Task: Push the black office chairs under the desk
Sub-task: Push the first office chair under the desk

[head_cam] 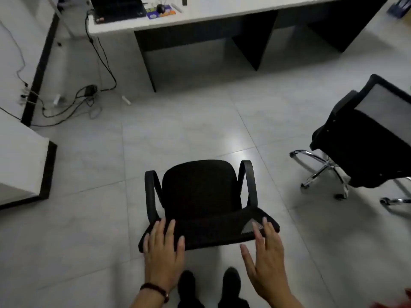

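Observation:
A black office chair (200, 192) with two armrests stands right in front of me, its seat facing the desk (222, 16) at the top of the view. My left hand (163, 254) lies flat on the left end of its mesh backrest top, fingers spread. My right hand (265, 256) hovers with open fingers at the right end of the backrest, fingertips just touching it. A second black office chair (364, 138) with a chrome base stands at the right, turned sideways. The desk has dark open bays beneath its white top.
Cables and a power brick (90, 90) lie on the tiled floor at the left, near the wall. A white cabinet (24, 161) juts in from the left edge. A laptop (117, 7) and small items sit on the desk. My shoes (209, 283) show below the chair.

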